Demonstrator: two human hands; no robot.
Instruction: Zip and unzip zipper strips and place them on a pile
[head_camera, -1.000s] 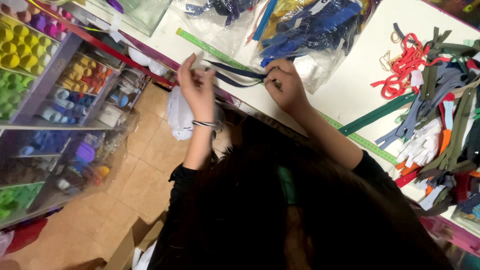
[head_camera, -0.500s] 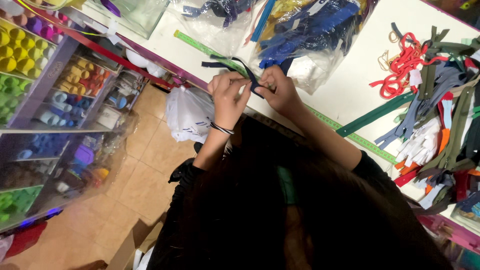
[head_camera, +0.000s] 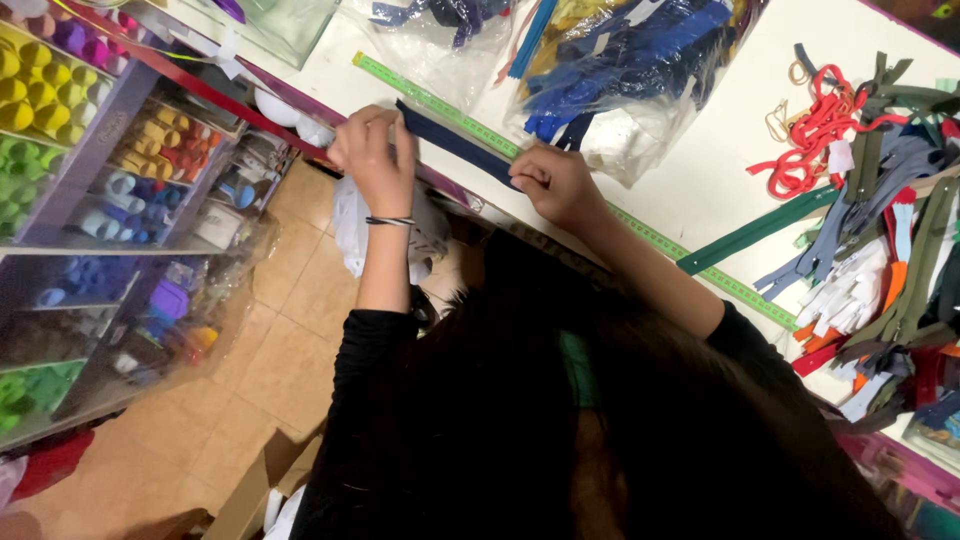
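Grip, left hand: closing fingers tight on one end of the dark navy zipper, pinching it at the near edge of the bench.
Grip, right hand: curling shut on the other end of the same zipper, knuckles up.
Zipper: stretching taut between the two hands, lying along the green measuring tape, just beside it and parallel.
Wrist: wearing thin dark bands on the left forearm.
Bench: showing a white top, running diagonally across the view, with a red strip along its near edge.
Bags: lying two in number, clear plastic; one packed with blue and yellow zippers right behind the hands, one further left with darker pieces.
Loose zippers: piling up at the right end in olive, grey, white, orange and red, too tangled to count; one long green zipper crossing the tape.
Red cord: bunching in one tangle near the pile.
Shelves: standing left, below bench level, holding rows of thread spools in yellow, green, blue, orange.
Floor: showing tan tiles.
White plastic bag: hanging under the bench edge.
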